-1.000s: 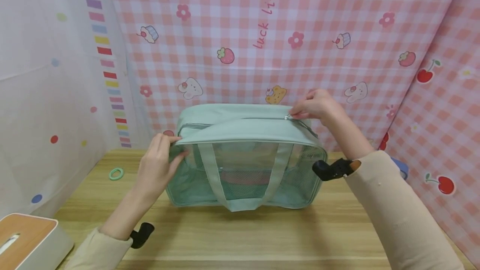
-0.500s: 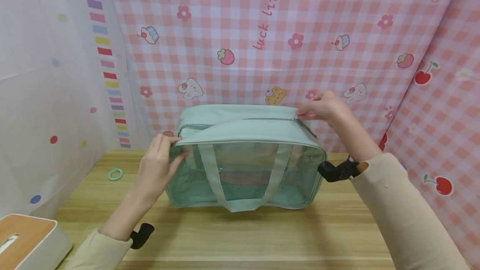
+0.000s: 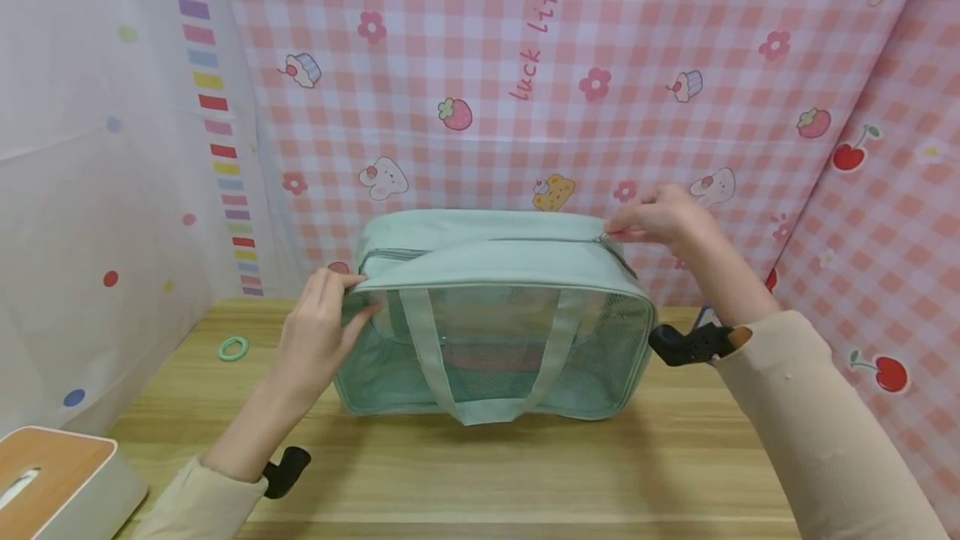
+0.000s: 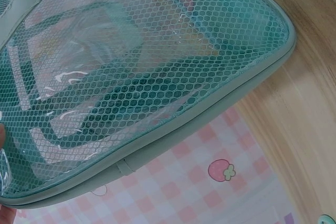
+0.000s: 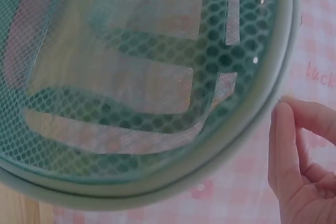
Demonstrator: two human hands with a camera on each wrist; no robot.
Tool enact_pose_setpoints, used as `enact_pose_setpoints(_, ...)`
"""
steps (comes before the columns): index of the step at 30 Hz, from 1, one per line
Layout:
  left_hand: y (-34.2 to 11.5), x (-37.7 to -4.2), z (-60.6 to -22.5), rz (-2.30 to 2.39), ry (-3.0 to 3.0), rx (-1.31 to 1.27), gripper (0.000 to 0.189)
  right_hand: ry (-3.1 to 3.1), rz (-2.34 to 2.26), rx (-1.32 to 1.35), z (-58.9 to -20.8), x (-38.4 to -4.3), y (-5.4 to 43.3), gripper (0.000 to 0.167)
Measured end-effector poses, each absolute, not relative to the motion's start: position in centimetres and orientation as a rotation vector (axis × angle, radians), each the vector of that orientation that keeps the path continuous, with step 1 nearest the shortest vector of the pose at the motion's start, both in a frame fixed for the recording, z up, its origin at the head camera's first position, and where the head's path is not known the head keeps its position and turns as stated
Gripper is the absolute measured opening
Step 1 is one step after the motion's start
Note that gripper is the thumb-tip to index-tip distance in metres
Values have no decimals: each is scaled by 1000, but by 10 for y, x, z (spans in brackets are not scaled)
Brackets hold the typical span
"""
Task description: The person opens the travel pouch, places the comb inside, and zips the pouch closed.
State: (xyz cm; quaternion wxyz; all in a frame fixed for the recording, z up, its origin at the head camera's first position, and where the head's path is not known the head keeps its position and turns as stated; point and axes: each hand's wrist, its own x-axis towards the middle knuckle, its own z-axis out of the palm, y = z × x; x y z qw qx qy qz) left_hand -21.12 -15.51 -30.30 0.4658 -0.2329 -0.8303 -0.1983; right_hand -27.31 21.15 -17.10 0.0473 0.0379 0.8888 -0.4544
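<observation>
A mint-green see-through bag [image 3: 487,265] stands upright on the wooden table, its handle [image 3: 427,340] hanging down the mesh front. In the head view my left hand [image 3: 318,315] pinches the bag's upper left corner, thumb on the front and fingers on the top edge. At the right end of the top, my right hand [image 3: 660,215] pinches the small metal zipper pull [image 3: 602,237] between thumb and fingers. The right wrist view shows that hand [image 5: 310,150] just beyond the bag's rounded edge [image 5: 247,129]. A pinkish shape shows dimly through the mesh.
A green ring [image 3: 233,348] lies on the table at the left. A white tissue box [image 3: 97,486] with a wood-look lid stands at the front left. Behind the bag hangs a pink checked cloth [image 3: 510,48]; a bluish item [image 3: 707,317] is partly hidden behind my right wrist.
My right hand has moved a short way to the right along the bag's top, taking the zipper pull with it. The left hand and the bag stay in place.
</observation>
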Motion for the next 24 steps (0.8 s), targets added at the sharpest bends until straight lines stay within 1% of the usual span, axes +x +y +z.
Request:
enact_pose_setpoints(1,-155,-211,-303,-487,-2038,-572,39,2699,-1396,117,-171,-273,213,39)
enact_pose_setpoints(4,-155,-212,-303,-485,-2036,-576,39,2636,-1459,115,-172,-272,216,50)
enact_pose_setpoints(5,-155,-212,-303,-485,-2034,-579,39,2618,-1478,112,-172,-272,217,49)
enact_pose_setpoints(7,-154,-212,-303,-485,-2032,-582,39,2589,-1502,108,-172,-272,219,40)
enact_pose_setpoints(8,-154,-212,-302,-486,-2031,-583,39,2589,-1497,109,-172,-272,220,32)
enact_pose_setpoints(9,-154,-212,-302,-487,-2031,-584,38,2607,-1467,113,-172,-272,222,31)
enact_pose_setpoints(11,-153,-212,-302,-491,-2030,-581,38,2644,-1394,140,-173,-273,224,35)
enact_pose_setpoints(12,-153,-212,-302,-492,-2029,-579,38,2648,-1379,154,-173,-273,225,43)
enact_pose_setpoints(13,-153,-212,-302,-492,-2029,-576,39,2653,-1372,167,-174,-273,226,46)
enact_pose_setpoints(15,-154,-212,-302,-489,-2027,-571,39,2664,-1341,193,-177,-272,229,48)
enact_pose_setpoints(17,-154,-212,-302,-484,-2023,-568,39,2634,-1403,185,-180,-273,231,41)
enact_pose_setpoints(19,-155,-212,-303,-481,-2020,-566,39,2631,-1427,163,-183,-273,233,29)
enact_pose_setpoints(20,-155,-212,-303,-480,-2018,-566,39,2638,-1415,155,-184,-273,233,27)
enact_pose_setpoints(22,-155,-212,-303,-482,-2019,-572,39,2644,-1425,137,-186,-274,235,26)
enact_pose_setpoints(24,-155,-212,-304,-483,-2020,-576,38,2671,-1388,139,-187,-274,236,32)
